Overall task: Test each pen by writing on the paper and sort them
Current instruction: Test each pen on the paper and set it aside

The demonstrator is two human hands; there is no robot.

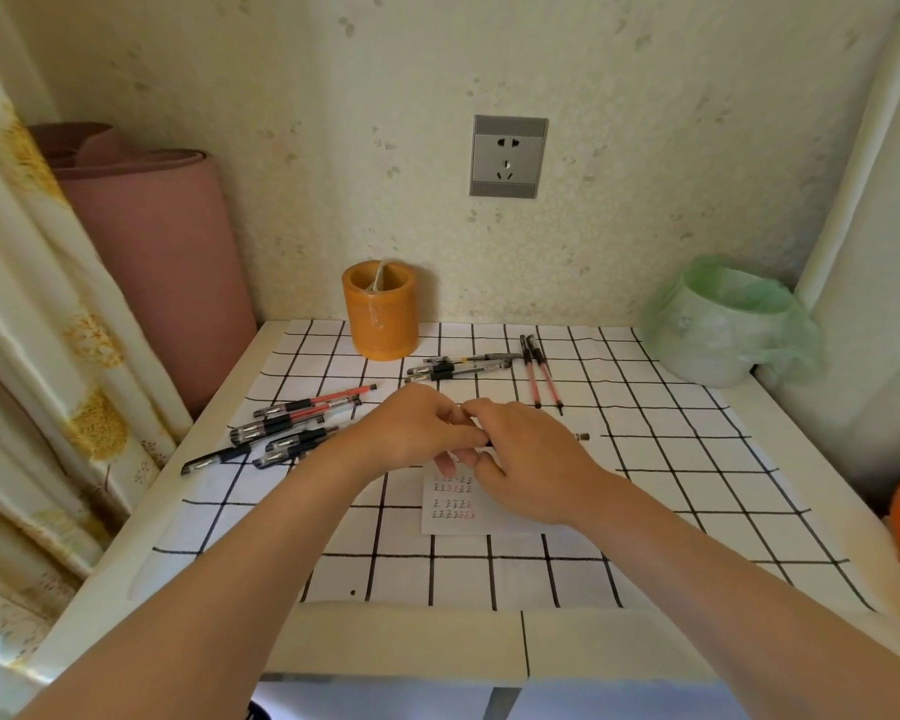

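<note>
Two hands meet mid-table over the paper's (453,518) far edge: your left hand (415,433) and right hand (533,462) both pinch one pen (582,437); spare pens (281,428) lie near the left edge.

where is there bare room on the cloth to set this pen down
The widest bare patch of checked cloth lies right of the paper, between the two red pens and the green-bagged bin. The near strip in front of the paper is bare too. Crowded: the pen pile at left and the black pens by the orange holder.
</note>
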